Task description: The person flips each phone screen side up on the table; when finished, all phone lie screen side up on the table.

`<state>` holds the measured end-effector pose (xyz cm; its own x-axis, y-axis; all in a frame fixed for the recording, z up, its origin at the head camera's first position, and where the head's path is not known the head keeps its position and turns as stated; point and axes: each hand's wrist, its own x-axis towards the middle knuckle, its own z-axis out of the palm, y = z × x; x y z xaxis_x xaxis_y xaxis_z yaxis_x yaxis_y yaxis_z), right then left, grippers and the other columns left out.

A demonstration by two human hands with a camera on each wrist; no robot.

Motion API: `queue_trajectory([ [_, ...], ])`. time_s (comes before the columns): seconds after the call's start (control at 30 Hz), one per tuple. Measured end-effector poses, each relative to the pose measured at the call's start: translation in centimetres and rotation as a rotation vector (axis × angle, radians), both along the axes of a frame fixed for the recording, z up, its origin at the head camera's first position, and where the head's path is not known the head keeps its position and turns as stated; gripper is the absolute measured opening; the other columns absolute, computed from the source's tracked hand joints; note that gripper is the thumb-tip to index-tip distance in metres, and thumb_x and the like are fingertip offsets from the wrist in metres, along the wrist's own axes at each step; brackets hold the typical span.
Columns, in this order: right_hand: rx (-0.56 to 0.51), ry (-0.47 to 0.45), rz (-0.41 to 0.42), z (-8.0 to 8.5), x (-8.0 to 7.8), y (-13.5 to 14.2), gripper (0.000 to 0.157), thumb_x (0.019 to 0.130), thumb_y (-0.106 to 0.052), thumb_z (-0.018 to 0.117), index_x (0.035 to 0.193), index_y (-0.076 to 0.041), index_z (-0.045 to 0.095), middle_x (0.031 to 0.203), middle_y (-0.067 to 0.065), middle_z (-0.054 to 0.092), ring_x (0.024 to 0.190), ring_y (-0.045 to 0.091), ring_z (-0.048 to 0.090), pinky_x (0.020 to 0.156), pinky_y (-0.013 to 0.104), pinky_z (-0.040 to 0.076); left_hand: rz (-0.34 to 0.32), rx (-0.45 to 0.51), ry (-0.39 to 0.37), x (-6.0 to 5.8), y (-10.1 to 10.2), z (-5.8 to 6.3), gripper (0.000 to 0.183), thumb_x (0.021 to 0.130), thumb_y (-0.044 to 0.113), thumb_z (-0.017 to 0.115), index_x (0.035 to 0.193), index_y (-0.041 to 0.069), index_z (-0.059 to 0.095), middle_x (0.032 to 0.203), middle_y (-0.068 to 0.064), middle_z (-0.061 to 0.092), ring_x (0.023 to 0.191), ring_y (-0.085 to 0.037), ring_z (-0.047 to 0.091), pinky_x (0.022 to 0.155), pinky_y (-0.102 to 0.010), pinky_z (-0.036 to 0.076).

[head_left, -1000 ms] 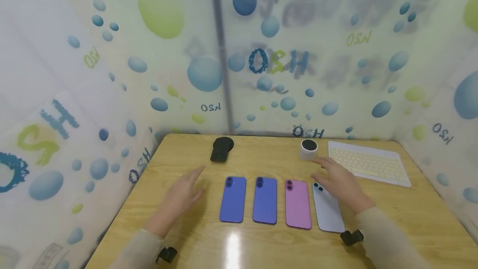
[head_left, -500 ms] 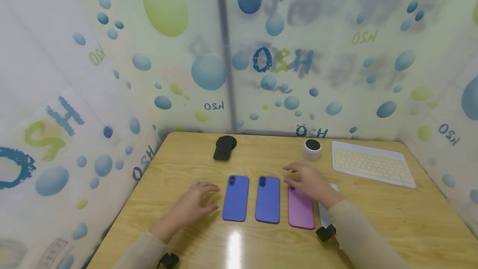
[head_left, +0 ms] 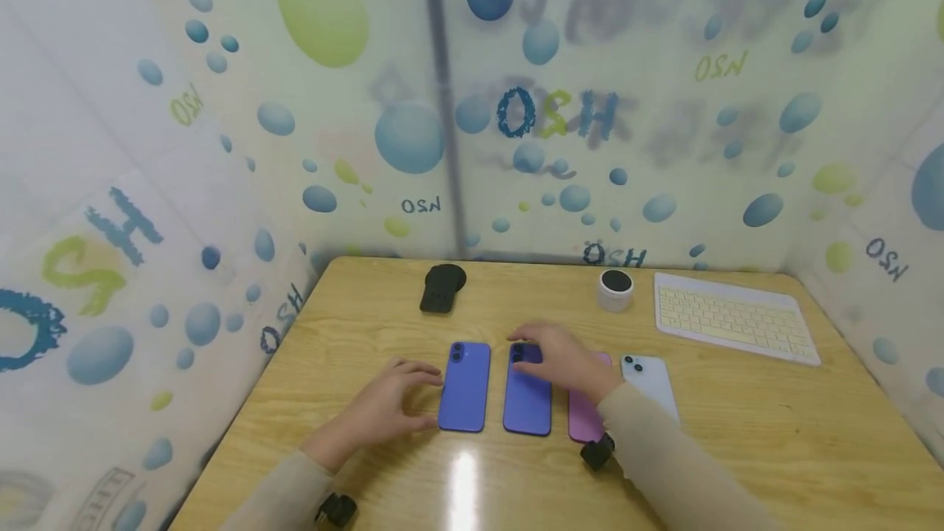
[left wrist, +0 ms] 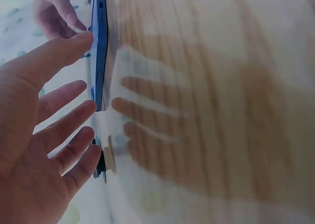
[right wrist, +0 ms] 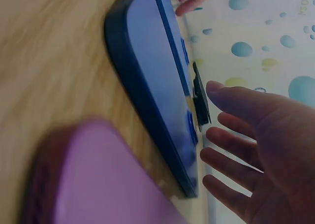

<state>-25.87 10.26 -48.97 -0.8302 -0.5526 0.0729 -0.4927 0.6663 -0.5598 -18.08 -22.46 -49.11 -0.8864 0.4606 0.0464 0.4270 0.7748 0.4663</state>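
Four phones lie face down in a row, so I call them several. At the left edge of the leftmost blue phone (head_left: 465,388), my left hand (head_left: 383,404) has its thumb and fingertips spread, with nothing held. The left wrist view shows that hand (left wrist: 54,115) relaxed beside the phone's side (left wrist: 100,51). Over the top of the second blue phone (head_left: 527,408) hovers my right hand (head_left: 556,359), its fingers loosely extended. In the right wrist view the right hand (right wrist: 261,145) holds nothing. My right forearm partly covers the pink phone (head_left: 584,416) and the light blue phone (head_left: 651,383).
A black stand-like object (head_left: 440,289) sits at the back left of the wooden table (head_left: 354,310). Toward the back right are a white cylinder with a dark top (head_left: 615,291) and a white keyboard (head_left: 737,318). A patterned curtain (head_left: 546,187) encloses the table.
My right hand has moved left from above the light blue phone, past the pink one, to the second blue phone. My left hand has come right, up to the leftmost phone's edge.
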Motion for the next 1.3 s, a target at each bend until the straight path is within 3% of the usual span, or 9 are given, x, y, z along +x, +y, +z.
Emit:
queue_trajectory([
  [0.17, -0.002, 0.014, 0.065, -0.7, 0.1, -1.6, 0.053, 0.089, -0.035, 0.081, 0.134, -0.011, 0.068, 0.142, 0.010, 0.061, 0.138, 0.033, 0.053, 0.116, 0.052, 0.041, -0.009, -0.020, -0.006, -0.2, 0.1, -0.1, 0.055, 0.078, 0.038, 0.090, 0.127, 0.021, 0.073, 0.139, 0.005, 0.064, 0.125, -0.018, 0.049, 0.106, -0.048, 0.047],
  [0.43, 0.005, -0.041, 0.055, -1.1, -0.1, -2.8, 0.059, 0.089, -0.039, 0.081, 0.140, -0.015, 0.064, 0.149, 0.008, 0.057, 0.145, 0.032, 0.046, 0.121, 0.052, 0.035, -0.018, -0.019, -0.006, -0.4, 0.4, -0.2, 0.058, 0.075, 0.038, 0.092, 0.126, 0.018, 0.073, 0.139, 0.003, 0.064, 0.125, -0.020, 0.049, 0.106, -0.049, 0.047],
  [0.8, 0.026, -0.004, 0.108, -1.6, -0.5, -3.6, 0.066, 0.085, -0.040, 0.084, 0.141, -0.013, 0.064, 0.147, 0.007, 0.058, 0.144, 0.034, 0.046, 0.120, 0.056, 0.033, -0.035, -0.027, 0.012, -0.8, 0.7, -0.3, 0.063, 0.073, 0.041, 0.092, 0.127, 0.017, 0.072, 0.139, 0.003, 0.064, 0.121, -0.017, 0.049, 0.104, -0.048, 0.047],
  [1.07, 0.002, -0.016, 0.100, -1.6, -0.5, -3.8, 0.065, 0.081, -0.037, 0.087, 0.137, -0.011, 0.068, 0.144, 0.008, 0.060, 0.140, 0.034, 0.049, 0.117, 0.056, 0.035, -0.055, -0.084, 0.093, -0.7, 1.1, -0.4, 0.066, 0.070, 0.043, 0.092, 0.127, 0.017, 0.073, 0.142, 0.003, 0.063, 0.119, -0.018, 0.050, 0.101, -0.046, 0.049],
  [1.3, -0.058, -0.090, 0.053, -1.1, -0.3, -4.1, 0.065, 0.078, -0.031, 0.090, 0.136, -0.011, 0.069, 0.144, 0.010, 0.060, 0.141, 0.036, 0.047, 0.118, 0.055, 0.036, -0.067, -0.134, 0.139, -0.9, 1.1, -0.4, 0.069, 0.070, 0.048, 0.089, 0.129, 0.017, 0.072, 0.141, 0.005, 0.063, 0.119, -0.017, 0.051, 0.102, -0.043, 0.048],
])
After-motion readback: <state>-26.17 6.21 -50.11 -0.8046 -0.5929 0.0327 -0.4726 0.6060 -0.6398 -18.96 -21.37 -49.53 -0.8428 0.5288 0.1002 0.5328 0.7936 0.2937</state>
